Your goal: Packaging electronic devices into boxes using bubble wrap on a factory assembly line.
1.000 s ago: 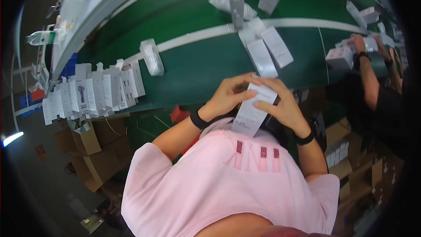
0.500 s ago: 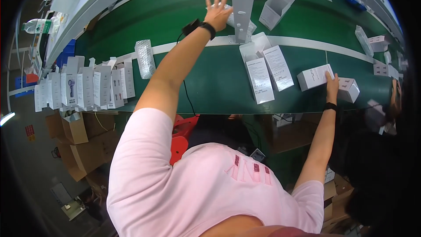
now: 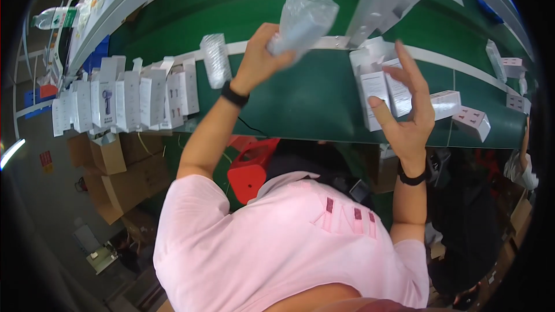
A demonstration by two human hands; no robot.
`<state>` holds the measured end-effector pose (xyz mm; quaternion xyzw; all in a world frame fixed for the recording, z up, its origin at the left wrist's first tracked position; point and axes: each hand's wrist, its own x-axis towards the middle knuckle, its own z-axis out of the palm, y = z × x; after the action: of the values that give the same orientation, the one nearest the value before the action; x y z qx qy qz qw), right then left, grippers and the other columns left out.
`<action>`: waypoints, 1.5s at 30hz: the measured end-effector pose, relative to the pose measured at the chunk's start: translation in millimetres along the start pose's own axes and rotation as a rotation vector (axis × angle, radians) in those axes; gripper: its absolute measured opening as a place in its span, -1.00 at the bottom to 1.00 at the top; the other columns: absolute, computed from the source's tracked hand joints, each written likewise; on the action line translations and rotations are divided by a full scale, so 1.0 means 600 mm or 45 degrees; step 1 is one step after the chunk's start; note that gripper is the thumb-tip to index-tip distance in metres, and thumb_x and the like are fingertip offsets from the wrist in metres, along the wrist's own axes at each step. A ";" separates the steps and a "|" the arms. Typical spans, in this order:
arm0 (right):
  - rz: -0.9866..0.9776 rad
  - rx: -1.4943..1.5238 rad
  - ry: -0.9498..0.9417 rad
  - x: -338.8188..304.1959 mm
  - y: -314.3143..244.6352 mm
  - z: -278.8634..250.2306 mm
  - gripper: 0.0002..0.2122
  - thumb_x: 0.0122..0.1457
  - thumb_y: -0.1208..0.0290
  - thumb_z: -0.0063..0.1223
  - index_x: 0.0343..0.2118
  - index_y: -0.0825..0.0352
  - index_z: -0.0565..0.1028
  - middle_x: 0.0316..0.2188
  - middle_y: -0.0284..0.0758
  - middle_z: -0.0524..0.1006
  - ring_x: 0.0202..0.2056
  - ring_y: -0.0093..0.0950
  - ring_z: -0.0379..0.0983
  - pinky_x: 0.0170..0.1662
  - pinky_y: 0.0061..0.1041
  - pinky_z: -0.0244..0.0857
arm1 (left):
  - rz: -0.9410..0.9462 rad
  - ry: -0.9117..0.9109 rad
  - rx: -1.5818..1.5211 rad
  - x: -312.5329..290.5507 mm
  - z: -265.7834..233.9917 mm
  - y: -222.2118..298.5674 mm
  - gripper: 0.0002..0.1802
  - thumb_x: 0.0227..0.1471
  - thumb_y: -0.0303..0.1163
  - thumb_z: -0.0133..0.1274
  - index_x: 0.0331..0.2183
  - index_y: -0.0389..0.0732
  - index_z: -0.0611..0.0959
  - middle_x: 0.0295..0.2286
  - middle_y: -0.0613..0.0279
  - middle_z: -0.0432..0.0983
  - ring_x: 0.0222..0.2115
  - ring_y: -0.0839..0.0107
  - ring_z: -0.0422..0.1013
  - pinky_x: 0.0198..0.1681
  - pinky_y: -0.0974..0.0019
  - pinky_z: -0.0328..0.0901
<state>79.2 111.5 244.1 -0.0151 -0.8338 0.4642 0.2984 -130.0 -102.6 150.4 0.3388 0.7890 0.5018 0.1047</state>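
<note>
A crinkled, translucent plastic-wrapped bundle (image 3: 306, 20) is gripped by the left hand (image 3: 260, 60), raised above the smooth green worktop (image 3: 300, 104); the right hand (image 3: 411, 107) is held unclenched, fingers spread, beside boxy white cartons (image 3: 374, 89).

There are two bare hands, a left hand (image 3: 260, 60) and a right hand (image 3: 413, 110), with two black fabric-like wristbands (image 3: 236, 95), one per wrist. One clear plastic-wrapped packet (image 3: 303, 20) is in the left hand; one silvery bubble-wrapped packet (image 3: 215, 60) lies left of it. Two slim white printed boxes (image 3: 374, 89) lie behind the right hand's fingers, two short white cartons (image 3: 471, 122) to its right. Farther left of the left hand, upright white cardboard boxes (image 3: 127, 101) overlap too closely to count.
</note>
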 end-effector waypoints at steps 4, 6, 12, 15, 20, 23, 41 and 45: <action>-0.393 0.033 -0.184 0.081 -0.066 0.051 -0.34 -0.03 0.40 0.30 0.14 0.48 0.27 0.09 -0.11 0.39 -0.04 -0.24 0.41 0.09 -0.32 0.22 | -0.248 -0.162 -0.494 -0.124 -0.054 0.142 -0.44 -0.24 -0.36 0.29 -0.12 -0.31 0.55 -0.17 0.21 0.49 -0.16 0.41 0.40 -0.09 0.34 0.29; -0.292 0.176 -0.265 0.097 -0.094 0.067 -0.45 -0.07 0.47 0.28 0.05 0.44 0.39 -0.14 -0.20 0.52 -0.15 -0.26 0.40 0.10 -0.24 0.19 | -0.314 -0.176 -0.683 -0.151 -0.067 0.163 -0.44 -0.22 -0.37 0.28 -0.10 -0.32 0.55 -0.15 0.21 0.49 -0.15 0.42 0.41 -0.07 0.34 0.28; -0.623 -0.389 -0.333 0.092 -0.204 0.131 -0.68 -0.26 0.52 0.25 -0.32 0.21 0.65 -0.50 -0.41 0.40 -0.36 -0.37 0.31 0.05 -0.08 0.24 | -0.556 -0.173 -1.497 -0.205 -0.094 0.163 -0.49 -0.15 -0.42 0.17 -0.07 -0.28 0.55 -0.18 0.18 0.54 -0.18 0.38 0.46 -0.04 0.30 0.30; -0.629 -0.436 -0.291 0.089 -0.229 0.174 -0.67 -0.27 0.53 0.24 -0.31 0.20 0.65 -0.48 -0.40 0.39 -0.35 -0.36 0.32 0.05 -0.08 0.24 | -0.622 -0.121 -1.751 -0.213 -0.106 0.173 -0.47 -0.16 -0.42 0.16 -0.05 -0.29 0.53 -0.17 0.21 0.53 -0.19 0.39 0.46 -0.03 0.30 0.30; -0.543 -0.383 -0.291 0.084 -0.243 0.189 -0.76 -0.13 0.60 0.19 -0.31 0.29 0.56 -0.32 -0.29 0.50 -0.28 -0.25 0.36 -0.03 -0.18 0.27 | -0.240 -0.035 -0.810 -0.220 -0.143 0.160 -0.43 -0.28 -0.45 0.23 -0.09 -0.23 0.59 -0.24 0.15 0.52 -0.27 0.28 0.48 -0.17 0.30 0.36; -0.479 -0.378 -0.284 0.057 -0.237 0.196 -0.82 -0.02 0.67 0.12 -0.31 0.38 0.47 -0.15 -0.15 0.53 -0.20 -0.16 0.38 -0.12 -0.27 0.27 | 0.070 0.217 -0.084 -0.212 -0.168 0.181 -0.37 -0.42 -0.47 0.27 -0.12 -0.14 0.64 -0.33 0.08 0.48 -0.36 0.17 0.47 -0.32 0.27 0.38; -0.448 -0.359 -0.088 0.026 -0.217 0.220 -0.72 -0.11 0.73 0.09 -0.25 0.43 0.50 -0.06 -0.10 0.50 -0.30 -0.28 0.39 -0.21 -0.43 0.29 | -0.007 0.162 0.257 -0.214 -0.179 0.174 -0.38 -0.38 -0.40 0.24 -0.10 -0.12 0.63 -0.31 0.17 0.48 -0.33 0.23 0.44 -0.32 0.25 0.36; -0.116 -0.464 0.105 0.020 -0.145 0.198 -0.61 0.07 0.65 0.04 0.02 0.42 0.42 0.06 -0.09 0.40 -0.12 -0.25 0.44 -0.05 -0.40 0.32 | -0.644 0.201 -0.798 -0.181 -0.155 0.039 -0.48 -0.11 -0.32 0.20 -0.06 -0.24 0.53 -0.21 0.17 0.50 -0.23 0.26 0.46 -0.17 0.24 0.37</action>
<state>30.6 -25.3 271.9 -0.0501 -0.8911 0.2904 0.3452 -85.6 -232.5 195.8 0.0463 0.6618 0.7009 0.2620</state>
